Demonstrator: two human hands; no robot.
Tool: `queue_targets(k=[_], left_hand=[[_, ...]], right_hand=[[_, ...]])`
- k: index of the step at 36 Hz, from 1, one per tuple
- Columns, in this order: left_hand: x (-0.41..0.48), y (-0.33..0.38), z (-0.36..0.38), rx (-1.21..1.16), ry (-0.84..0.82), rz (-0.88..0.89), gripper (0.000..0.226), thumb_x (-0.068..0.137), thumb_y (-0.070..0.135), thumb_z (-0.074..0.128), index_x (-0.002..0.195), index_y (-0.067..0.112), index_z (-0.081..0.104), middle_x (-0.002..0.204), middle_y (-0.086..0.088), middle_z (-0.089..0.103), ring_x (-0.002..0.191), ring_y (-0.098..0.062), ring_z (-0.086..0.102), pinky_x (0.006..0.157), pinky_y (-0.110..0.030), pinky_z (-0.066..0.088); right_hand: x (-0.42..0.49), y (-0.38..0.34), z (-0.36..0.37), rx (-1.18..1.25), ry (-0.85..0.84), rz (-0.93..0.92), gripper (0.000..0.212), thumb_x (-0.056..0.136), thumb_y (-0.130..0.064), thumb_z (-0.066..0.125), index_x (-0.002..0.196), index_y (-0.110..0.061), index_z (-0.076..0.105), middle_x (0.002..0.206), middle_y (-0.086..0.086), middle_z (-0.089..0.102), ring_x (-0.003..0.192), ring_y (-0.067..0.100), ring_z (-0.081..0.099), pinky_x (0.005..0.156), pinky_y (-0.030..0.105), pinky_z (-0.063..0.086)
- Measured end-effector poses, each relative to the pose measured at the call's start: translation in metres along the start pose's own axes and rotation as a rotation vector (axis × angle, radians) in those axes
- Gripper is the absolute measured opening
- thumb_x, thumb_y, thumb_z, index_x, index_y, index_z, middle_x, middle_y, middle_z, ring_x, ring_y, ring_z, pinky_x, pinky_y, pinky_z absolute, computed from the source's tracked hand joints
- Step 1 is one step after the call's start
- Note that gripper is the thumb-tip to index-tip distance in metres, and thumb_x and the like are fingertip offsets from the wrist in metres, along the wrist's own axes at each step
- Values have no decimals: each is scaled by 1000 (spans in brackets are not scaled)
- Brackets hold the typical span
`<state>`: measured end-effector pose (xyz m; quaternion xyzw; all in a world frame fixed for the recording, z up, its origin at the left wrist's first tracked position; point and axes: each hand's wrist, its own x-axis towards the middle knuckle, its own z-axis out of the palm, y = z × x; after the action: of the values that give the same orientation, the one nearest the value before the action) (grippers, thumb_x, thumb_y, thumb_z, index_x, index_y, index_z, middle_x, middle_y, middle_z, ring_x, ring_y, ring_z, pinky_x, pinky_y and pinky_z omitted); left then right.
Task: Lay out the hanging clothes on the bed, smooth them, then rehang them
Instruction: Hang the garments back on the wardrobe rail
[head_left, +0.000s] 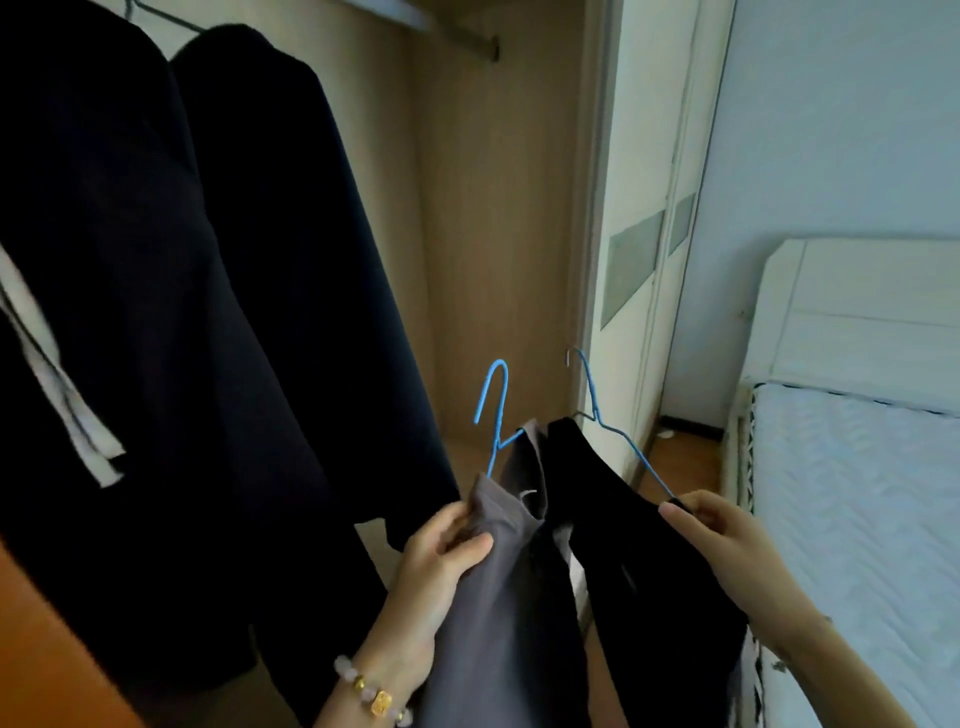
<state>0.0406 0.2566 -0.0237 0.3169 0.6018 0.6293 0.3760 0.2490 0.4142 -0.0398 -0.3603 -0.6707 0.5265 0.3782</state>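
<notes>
Gripping two garments at once, the person stands in front of an open wooden wardrobe. The left hand has its fingers and thumb pressed together on a fold of the grey fabric garment, which hangs on a thin blue wire hanger with its hook pointing up and free of any rail. Just beside it on the right, touching it, is a black fabric garment on a second blue wire hanger. The right hand pinches the right end of that hanger's arm between thumb and fingertips, where the wire meets the black cloth. A bracelet of pale and gold beads sits on the left wrist.

Over on the left, two long dark coats hang from the wardrobe rail, filling much of the near-left view. To the right, the bed's pale blue quilted mattress lies well apart from both held garments, with a white headboard at its far end against the wall. White sliding wardrobe doors stand between the wardrobe opening and the bed.
</notes>
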Motion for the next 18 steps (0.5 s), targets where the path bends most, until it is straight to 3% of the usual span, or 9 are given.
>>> queue_targets(k=[5, 11, 13, 16, 18], left_hand=[[60, 22, 15, -71, -66, 75, 42, 83, -17, 48, 96, 20, 65, 81, 12, 76, 76, 0, 70, 66, -10, 54], [130, 37, 21, -161, 44, 160, 46, 83, -13, 52, 122, 10, 58, 117, -6, 69, 110, -20, 64, 96, -30, 48], [155, 41, 19, -182, 102, 185, 47, 75, -9, 62, 119, 8, 58, 117, -8, 68, 106, -19, 65, 89, -27, 51], [193, 50, 13, -168, 159, 233, 50, 64, -2, 65, 112, 10, 60, 110, -5, 69, 86, -6, 71, 66, -13, 54], [219, 59, 9, -166, 215, 255, 59, 57, 1, 61, 115, 6, 58, 104, -2, 68, 77, 0, 71, 61, -9, 51]], right_hand=[[49, -17, -3, 66, 12, -23, 18, 90, -13, 57, 74, -5, 60, 48, -2, 56, 40, 2, 50, 39, 9, 36], [130, -31, -2, 89, -92, -56, 20, 83, -27, 59, 78, -9, 66, 63, 4, 61, 51, 6, 55, 45, 13, 41], [162, -39, 4, 76, -154, -84, 28, 80, -37, 64, 79, -9, 67, 64, 5, 61, 52, 4, 56, 47, 12, 42], [214, -47, 19, 51, -223, -145, 64, 49, -72, 71, 72, -12, 67, 58, 1, 59, 50, 4, 53, 45, 12, 39], [248, -50, 28, 66, -287, -140, 61, 47, -71, 73, 70, -15, 67, 60, 4, 56, 53, 8, 51, 48, 16, 38]])
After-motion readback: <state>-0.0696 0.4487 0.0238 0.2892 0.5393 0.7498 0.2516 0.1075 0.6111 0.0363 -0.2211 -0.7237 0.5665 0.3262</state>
